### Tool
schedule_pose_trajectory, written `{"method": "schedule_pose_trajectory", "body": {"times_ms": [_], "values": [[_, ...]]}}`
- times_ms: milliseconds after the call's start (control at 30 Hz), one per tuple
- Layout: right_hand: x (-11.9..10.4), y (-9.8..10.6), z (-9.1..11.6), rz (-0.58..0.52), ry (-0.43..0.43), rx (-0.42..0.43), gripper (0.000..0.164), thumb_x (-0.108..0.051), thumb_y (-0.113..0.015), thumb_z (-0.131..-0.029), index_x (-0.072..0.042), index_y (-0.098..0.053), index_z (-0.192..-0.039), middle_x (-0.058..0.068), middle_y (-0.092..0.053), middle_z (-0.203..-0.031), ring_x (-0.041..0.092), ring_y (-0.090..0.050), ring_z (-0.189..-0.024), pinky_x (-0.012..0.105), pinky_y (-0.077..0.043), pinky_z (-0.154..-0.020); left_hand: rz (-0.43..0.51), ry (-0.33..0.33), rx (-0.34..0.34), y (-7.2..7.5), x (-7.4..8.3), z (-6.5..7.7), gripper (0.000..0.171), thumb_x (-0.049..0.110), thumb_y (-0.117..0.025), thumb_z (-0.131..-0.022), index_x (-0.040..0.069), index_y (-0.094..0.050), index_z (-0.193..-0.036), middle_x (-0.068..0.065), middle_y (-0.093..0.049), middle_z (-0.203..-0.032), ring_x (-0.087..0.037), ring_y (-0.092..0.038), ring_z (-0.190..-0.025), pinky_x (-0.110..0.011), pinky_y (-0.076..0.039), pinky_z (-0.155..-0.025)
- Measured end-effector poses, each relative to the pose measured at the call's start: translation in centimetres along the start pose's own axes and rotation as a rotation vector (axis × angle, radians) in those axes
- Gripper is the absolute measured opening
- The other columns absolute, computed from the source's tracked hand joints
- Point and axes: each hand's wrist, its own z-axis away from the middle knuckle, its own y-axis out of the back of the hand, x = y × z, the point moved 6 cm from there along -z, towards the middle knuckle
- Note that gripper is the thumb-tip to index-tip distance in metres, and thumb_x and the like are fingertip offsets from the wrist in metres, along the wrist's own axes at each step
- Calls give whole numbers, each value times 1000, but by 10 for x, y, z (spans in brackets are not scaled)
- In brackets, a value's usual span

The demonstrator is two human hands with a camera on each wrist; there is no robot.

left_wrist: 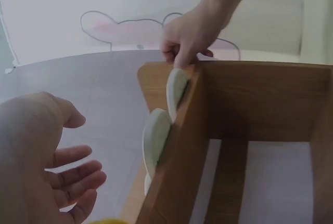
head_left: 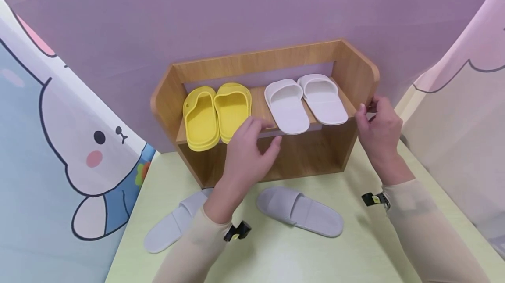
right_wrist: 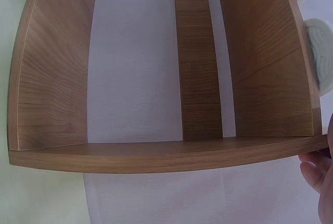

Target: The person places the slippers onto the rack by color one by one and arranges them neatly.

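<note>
- The right hand grips the rack at the front edge of its right end panel, the thumb towards the front and the fingers curled behind the edge.
- The left hand holds nothing — its fingers are relaxed and bent a little, the thumb spread away from them. It hangs just in front of the upper shelf, and the left wrist view shows a gap between it and the wood.
- So the rack runs leftward from the right hand's grip, passing behind the left hand.
- Just left of the left hand's fingers, the yellow clogs sit side by side on the shelf; the hand hides a little of the nearer one.
- Between the two hands, the white slippers lie on the same shelf, slightly apart at the heels. Their heel ends jut past its front edge.
- Below the left hand, one grey slipper lies on the pale green surface, partly hidden by the left forearm.
- The other grey slipper lies between the forearms, below the shelf — its closed strap end nearer the left hand.
- Beyond both hands, a purple cloth hangs behind the rack.
</note>
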Motion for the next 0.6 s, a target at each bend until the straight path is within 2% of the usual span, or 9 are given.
{"method": "schedule_pose_trajectory", "body": {"times_ms": [300,433,600], "values": [[1,-1,0,14,6,-11,26,-11,-68,-104,11,-67,-116,27,-78,-103,45,-78,-88,6,-32,-74,-15,-52,-110,6,-20,42,26,25,-78,-101,11,-71,-122,0,-71,-118,-20,-69,-111,-37,-60,-95],[2,-1,0,14,7,-15,26,-11,-68,-104,11,-67,-117,27,-77,-104,45,-78,-88,6,-32,-74,-52,-46,-151,7,-35,63,27,23,-82,-99,11,-72,-120,1,-71,-117,-18,-69,-110,-37,-61,-96],[2,-2,0,8,5,-4,25,-10,-69,-103,11,-68,-116,27,-78,-103,45,-78,-88,5,-31,-74,-60,-4,-198,10,-57,85,28,24,-84,-98,13,-73,-121,3,-70,-117,-17,-70,-111,-38,-61,-98]]}}
